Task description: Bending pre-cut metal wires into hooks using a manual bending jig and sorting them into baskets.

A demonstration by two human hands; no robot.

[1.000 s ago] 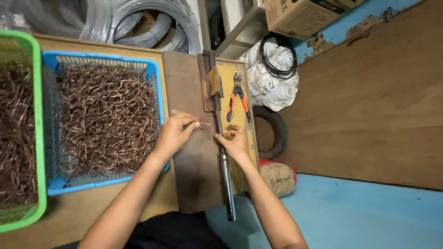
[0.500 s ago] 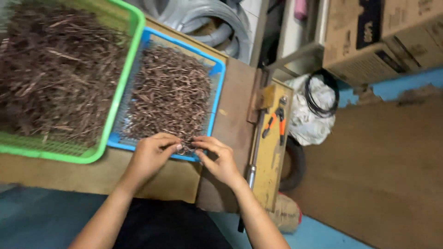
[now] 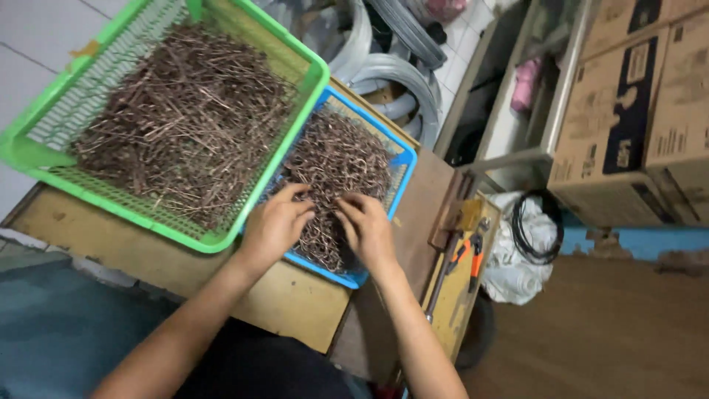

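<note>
Both my hands rest in the blue basket (image 3: 402, 159), which holds a heap of bent brown wire pieces (image 3: 343, 159). My left hand (image 3: 275, 225) lies on the heap at the near left corner, fingers curled into the wire. My right hand (image 3: 367, 230) is beside it on the right, fingers spread and pressed into the same heap. Whether either hand has pinched a piece is hidden by the fingers. To the left stands a larger green basket (image 3: 310, 77) filled with straighter brown wire pieces (image 3: 185, 118).
Both baskets sit on a wooden bench (image 3: 281, 303). A metal bending tool with a long lever (image 3: 443, 258) and orange-handled pliers (image 3: 473, 258) lie to the right. Cardboard boxes (image 3: 635, 111), grey hose coils (image 3: 391, 74) and a white bag with black cable (image 3: 528, 236) stand beyond.
My hands left the metal tool at the right and moved left into the blue basket of wire pieces. The view swung left and tilted.
</note>
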